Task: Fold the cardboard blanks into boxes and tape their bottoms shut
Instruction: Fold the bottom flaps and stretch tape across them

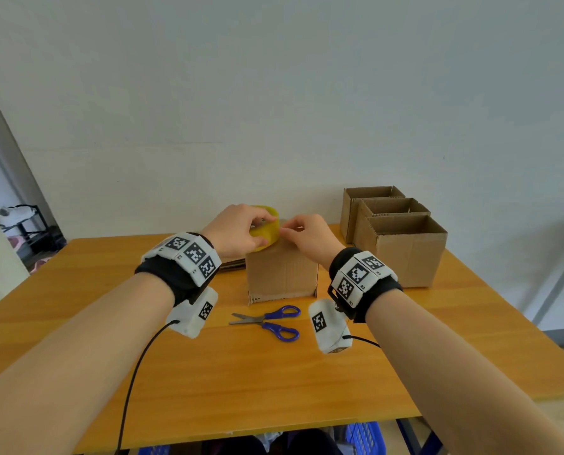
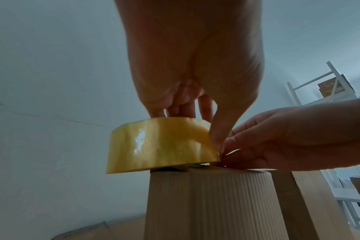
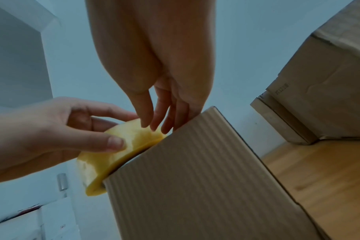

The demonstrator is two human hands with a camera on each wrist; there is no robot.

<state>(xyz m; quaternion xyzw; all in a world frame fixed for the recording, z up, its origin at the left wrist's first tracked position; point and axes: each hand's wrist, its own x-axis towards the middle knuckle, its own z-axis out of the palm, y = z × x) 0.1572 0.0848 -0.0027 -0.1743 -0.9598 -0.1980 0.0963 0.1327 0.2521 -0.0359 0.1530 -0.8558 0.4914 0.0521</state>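
Blue-handled scissors (image 1: 269, 321) lay nearest on the tabletop (image 1: 77, 323); behind, left hand (image 1: 238, 229) gripped a yellow tape roll (image 1: 267, 233) atop an upturned brown cardboard box (image 1: 282, 275), right hand (image 1: 310, 236) pinching its edge.

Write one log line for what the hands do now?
left hand holds tape roll | right hand picks at tape | box upside down

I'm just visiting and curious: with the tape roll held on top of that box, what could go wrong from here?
The tape roll rests on the box near its left edge, held by the left hand; it might slip off. The right hand picks at the roll's edge; the tape end may tear or go on crooked. The scissors lie apart, needing a free hand.
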